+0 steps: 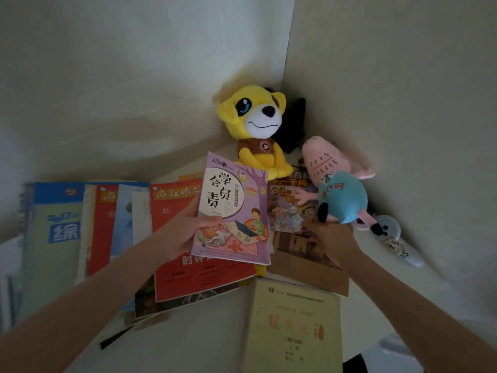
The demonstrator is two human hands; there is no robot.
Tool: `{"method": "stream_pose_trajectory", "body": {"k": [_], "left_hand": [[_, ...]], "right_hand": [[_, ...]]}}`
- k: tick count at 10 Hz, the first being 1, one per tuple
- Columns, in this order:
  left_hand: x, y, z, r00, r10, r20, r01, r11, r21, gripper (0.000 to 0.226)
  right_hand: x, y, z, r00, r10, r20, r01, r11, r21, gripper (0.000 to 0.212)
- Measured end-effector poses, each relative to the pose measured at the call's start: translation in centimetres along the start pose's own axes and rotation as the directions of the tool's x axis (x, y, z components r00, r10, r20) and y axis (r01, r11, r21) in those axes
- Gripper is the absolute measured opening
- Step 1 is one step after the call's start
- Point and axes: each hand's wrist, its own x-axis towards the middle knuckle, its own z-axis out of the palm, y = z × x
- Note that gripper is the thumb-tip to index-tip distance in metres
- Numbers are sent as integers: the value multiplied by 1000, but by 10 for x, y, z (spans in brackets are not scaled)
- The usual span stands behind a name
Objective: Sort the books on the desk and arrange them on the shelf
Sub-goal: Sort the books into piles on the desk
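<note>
My left hand [188, 230] grips a purple picture book [236, 211] by its left edge and holds it lifted above the pile. My right hand [333, 238] grips the pink pig plush in a blue dress [338, 195] from below and holds it up over the desk. Under the purple book lies a red workbook [199, 275]. A colourful comic-cover book [287, 205] and a brown book [304, 262] lie beneath my right hand. A pale yellow book [293, 327] lies nearest to me.
A yellow plush dog [258, 130] sits in the desk's far corner with a dark object [294, 125] behind it. Several blue, red and white books [80, 227] fan out on the left. A white device [398, 240] lies at the right by the wall.
</note>
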Motion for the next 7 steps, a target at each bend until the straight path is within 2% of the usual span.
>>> {"method": "stream_pose_trajectory", "body": {"k": [1, 2, 3, 4, 5, 6, 7], "left_hand": [[-1, -3, 0, 1000, -5, -8, 5, 1000, -14, 63], [0, -6, 0, 1000, 8, -19, -8, 999, -34, 64], [-1, -5, 1, 1000, 5, -8, -6, 999, -40, 72], [-1, -6, 2, 1000, 7, -22, -8, 999, -52, 75], [-3, -8, 2, 1000, 8, -22, -9, 999, -47, 73], [-5, -10, 2, 1000, 2, -18, -2, 999, -48, 68], [-5, -9, 5, 1000, -4, -8, 4, 998, -59, 65]], "right_hand": [[15, 56, 19, 933, -343, 106, 345, 772, -535, 40], [19, 59, 19, 879, -478, 8, 424, 773, -472, 62], [8, 47, 5, 846, -531, 52, 467, 690, -553, 64], [1, 53, -5, 813, -583, -4, 480, 672, -564, 63], [-5, 60, -22, 833, -530, -158, 425, 797, -429, 54], [-19, 69, -24, 834, -461, -304, 371, 876, -309, 51], [-24, 64, -1, 857, -458, -236, 356, 857, -372, 50]]}}
